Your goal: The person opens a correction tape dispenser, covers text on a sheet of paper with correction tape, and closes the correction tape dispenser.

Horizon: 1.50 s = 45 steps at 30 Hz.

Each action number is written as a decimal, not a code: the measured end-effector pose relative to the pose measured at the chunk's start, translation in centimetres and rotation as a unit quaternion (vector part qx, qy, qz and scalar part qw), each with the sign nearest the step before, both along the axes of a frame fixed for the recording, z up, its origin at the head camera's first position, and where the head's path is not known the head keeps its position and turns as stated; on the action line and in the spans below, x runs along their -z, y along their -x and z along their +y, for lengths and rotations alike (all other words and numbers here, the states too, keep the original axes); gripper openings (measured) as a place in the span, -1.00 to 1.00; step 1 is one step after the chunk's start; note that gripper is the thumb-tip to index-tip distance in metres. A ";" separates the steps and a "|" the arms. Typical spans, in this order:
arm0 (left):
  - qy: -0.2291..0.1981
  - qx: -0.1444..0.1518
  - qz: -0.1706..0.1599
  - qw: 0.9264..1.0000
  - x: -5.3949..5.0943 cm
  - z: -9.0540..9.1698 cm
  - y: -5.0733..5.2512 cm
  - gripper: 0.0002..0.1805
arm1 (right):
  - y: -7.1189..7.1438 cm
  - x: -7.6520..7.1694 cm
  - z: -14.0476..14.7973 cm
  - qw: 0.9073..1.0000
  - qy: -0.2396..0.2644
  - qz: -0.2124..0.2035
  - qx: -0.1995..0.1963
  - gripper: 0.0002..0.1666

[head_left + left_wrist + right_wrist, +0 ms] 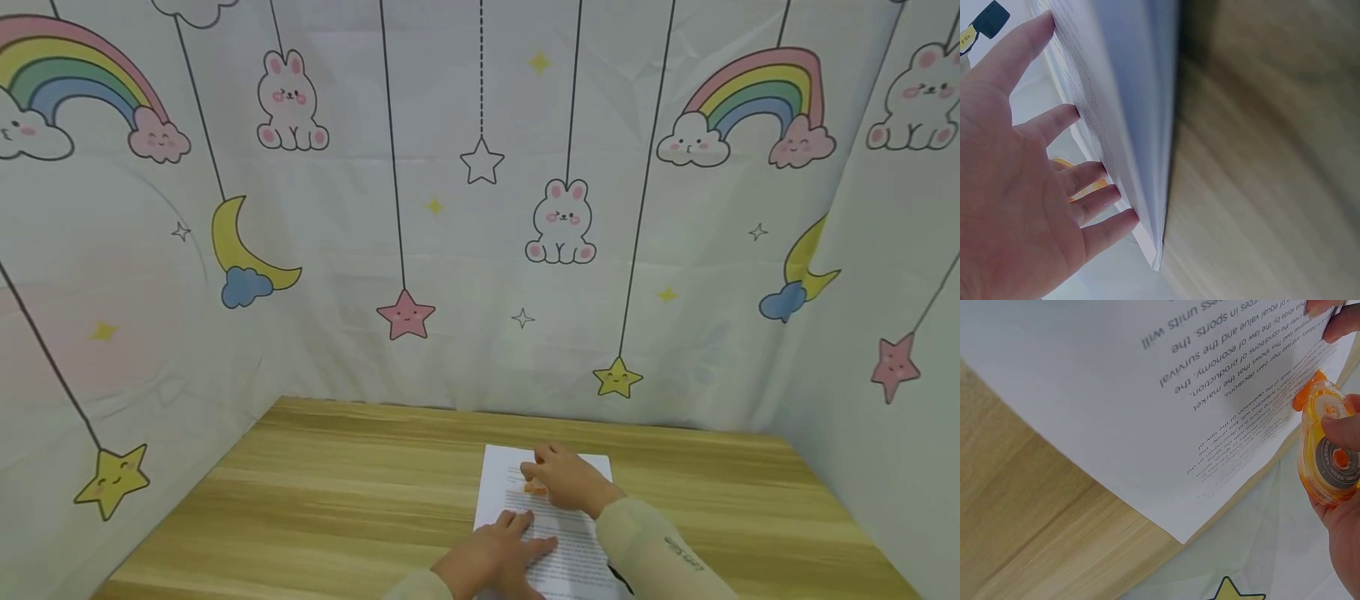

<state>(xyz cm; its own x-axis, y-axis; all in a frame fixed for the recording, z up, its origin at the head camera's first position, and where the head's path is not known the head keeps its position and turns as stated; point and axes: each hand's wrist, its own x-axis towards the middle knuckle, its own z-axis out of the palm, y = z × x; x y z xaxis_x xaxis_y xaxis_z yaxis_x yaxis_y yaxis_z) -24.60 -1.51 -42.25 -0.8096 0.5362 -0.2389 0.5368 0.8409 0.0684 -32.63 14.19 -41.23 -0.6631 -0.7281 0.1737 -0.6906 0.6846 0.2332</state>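
A stack of printed paper lies on the wooden table. My right hand is over its upper part and grips an orange correction tape dispenser. In the right wrist view, the dispenser's orange tip meets the printed lines, or hovers just over them; I cannot tell which. My left hand rests on the lower left part of the paper, fingers spread. From the left wrist, its straight fingertips touch the top sheet, and the stack shows some thickness.
The wooden table extends to both sides of the paper. White curtains with printed stars, rabbits and rainbows enclose its back and sides. A dark clip-like object with a yellow label shows at the corner of the left wrist view.
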 end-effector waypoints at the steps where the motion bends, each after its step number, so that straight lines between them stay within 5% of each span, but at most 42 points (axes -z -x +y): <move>1: -0.001 -0.001 -0.001 1.000 0.0 0.0 0.0 -0.24 | 0.0 0.0 0.0 1.000 0.000 0.001 0.000 -0.73; 11: -0.001 -0.001 0.000 1.000 -0.2 0.1 0.1 -0.25 | 0.3 0.4 0.6 1.000 0.009 -0.003 0.007 -0.67; 18: -0.004 -0.005 -0.009 1.000 0.1 0.1 0.2 -0.24 | 0.6 1.0 2.1 0.983 0.173 -0.049 0.026 -0.65; 21: -0.007 -0.009 -0.005 1.000 0.3 0.2 0.1 -0.24 | 0.7 0.7 3.0 0.978 0.202 -0.042 0.033 -0.64; 39: -0.005 -0.025 -0.007 1.000 -0.1 0.4 0.0 -0.23 | -0.4 1.0 6.9 0.978 0.208 0.016 -0.002 -0.61; 45: -0.012 -0.030 -0.014 0.999 0.2 0.4 0.2 -0.23 | -0.6 1.3 7.3 0.986 0.165 0.010 0.029 -0.58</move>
<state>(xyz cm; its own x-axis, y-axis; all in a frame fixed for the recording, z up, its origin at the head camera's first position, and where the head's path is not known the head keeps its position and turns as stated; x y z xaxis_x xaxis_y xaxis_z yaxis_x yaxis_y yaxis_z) -24.78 -1.14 -42.43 -0.8332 0.4931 -0.2501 0.4835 0.8692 0.1031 -32.00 21.50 -42.51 -0.6957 -0.5915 0.4075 -0.6463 0.7631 0.0042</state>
